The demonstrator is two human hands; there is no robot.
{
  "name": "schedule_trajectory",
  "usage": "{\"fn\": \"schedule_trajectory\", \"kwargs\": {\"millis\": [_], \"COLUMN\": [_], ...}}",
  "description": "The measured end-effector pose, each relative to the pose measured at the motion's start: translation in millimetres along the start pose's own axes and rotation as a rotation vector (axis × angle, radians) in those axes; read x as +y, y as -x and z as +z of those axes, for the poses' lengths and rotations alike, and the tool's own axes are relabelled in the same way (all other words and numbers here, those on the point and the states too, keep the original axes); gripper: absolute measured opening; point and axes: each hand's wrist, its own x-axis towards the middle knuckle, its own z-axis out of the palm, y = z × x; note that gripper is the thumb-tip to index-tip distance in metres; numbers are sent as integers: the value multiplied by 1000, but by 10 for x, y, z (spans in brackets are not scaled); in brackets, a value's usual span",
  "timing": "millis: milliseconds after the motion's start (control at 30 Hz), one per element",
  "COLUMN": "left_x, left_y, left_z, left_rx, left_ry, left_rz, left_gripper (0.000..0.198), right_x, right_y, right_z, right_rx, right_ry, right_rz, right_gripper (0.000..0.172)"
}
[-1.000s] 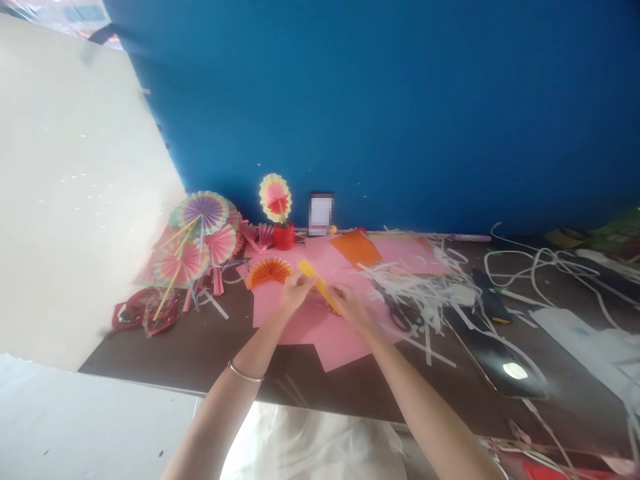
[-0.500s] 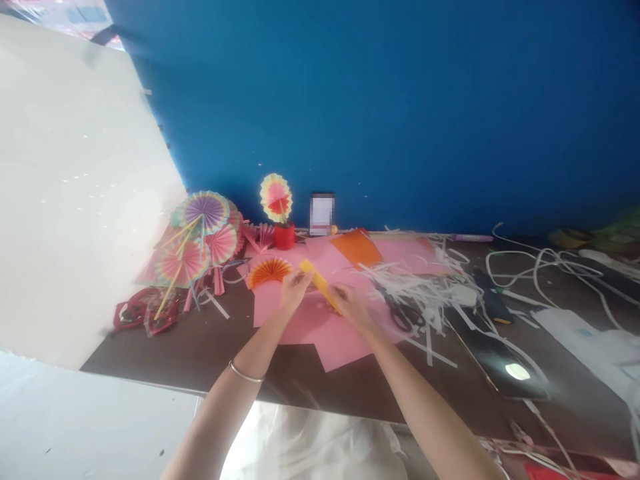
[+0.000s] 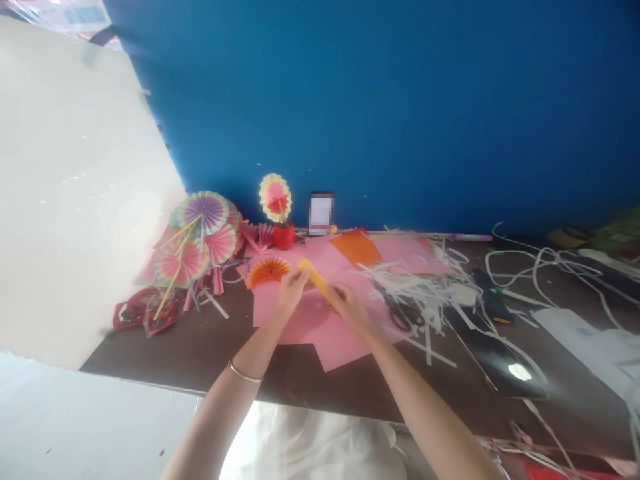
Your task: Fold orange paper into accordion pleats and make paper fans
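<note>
A narrow yellow folded paper strip [image 3: 317, 280] slants between my two hands, above pink paper sheets [image 3: 325, 333] on the dark table. My left hand [image 3: 293, 288] pinches its upper left end. Near its lower right end, my right hand [image 3: 349, 303] has its fingers closed on the same strip. An orange pleated paper fan [image 3: 269, 272] lies just left of my left hand. Behind the strip, a flat orange sheet [image 3: 356, 248] rests on the pink paper.
Paper fans [image 3: 205, 212] stand at the left beside red scissors-like items [image 3: 133, 313]. A red pot [image 3: 284, 236] holds another fan, near a phone [image 3: 321, 215]. White paper strips [image 3: 415, 287], dark scissors [image 3: 399, 317], a dark tablet-like device [image 3: 500, 353] and cables [image 3: 540, 263] occupy the right.
</note>
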Motion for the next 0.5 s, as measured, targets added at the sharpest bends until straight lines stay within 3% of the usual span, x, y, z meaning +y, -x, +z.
{"fn": "schedule_trajectory", "kwargs": {"millis": [300,500], "left_x": [-28,-33], "left_y": [-18,-14], "left_z": [-24,0], "left_rx": [8,-25], "left_ry": [19,170], "left_rz": [-19,-74], "left_gripper": [32,29], "right_x": [11,33], "right_y": [-4,-22], "right_z": [-1,-14], "right_rx": [11,11], "right_ry": [16,5], "right_rz": [4,42], "right_gripper": [35,36]}}
